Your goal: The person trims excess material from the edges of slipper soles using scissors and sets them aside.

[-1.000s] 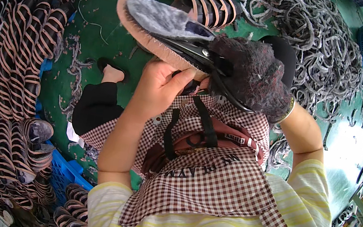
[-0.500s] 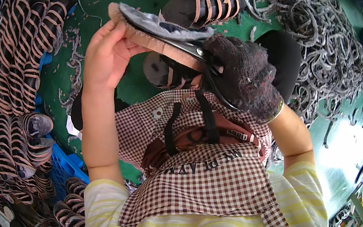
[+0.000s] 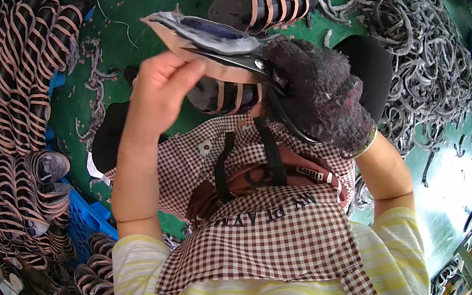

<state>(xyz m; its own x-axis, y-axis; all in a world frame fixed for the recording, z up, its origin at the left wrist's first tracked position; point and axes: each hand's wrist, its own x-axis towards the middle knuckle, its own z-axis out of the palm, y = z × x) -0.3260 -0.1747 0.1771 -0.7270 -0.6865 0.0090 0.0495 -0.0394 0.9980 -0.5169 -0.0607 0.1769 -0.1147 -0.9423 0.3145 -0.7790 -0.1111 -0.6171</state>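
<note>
Left fingers (image 3: 191,72) pinch tan strip (image 3: 231,74), running roughly left-right; gloved right hand (image 3: 316,92) grips scissors (image 3: 245,61), blades pointing left along it, tips near left fingers.

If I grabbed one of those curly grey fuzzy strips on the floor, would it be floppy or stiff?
The curly grey fuzzy strips would probably flop, since they lie bent into loops. One would likely feel light, being so narrow. Pulling one might drag others along, because they lie tangled together.

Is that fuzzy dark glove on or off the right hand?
On: the dark glove covers the right hand, and bare forearm shows behind it.
</note>
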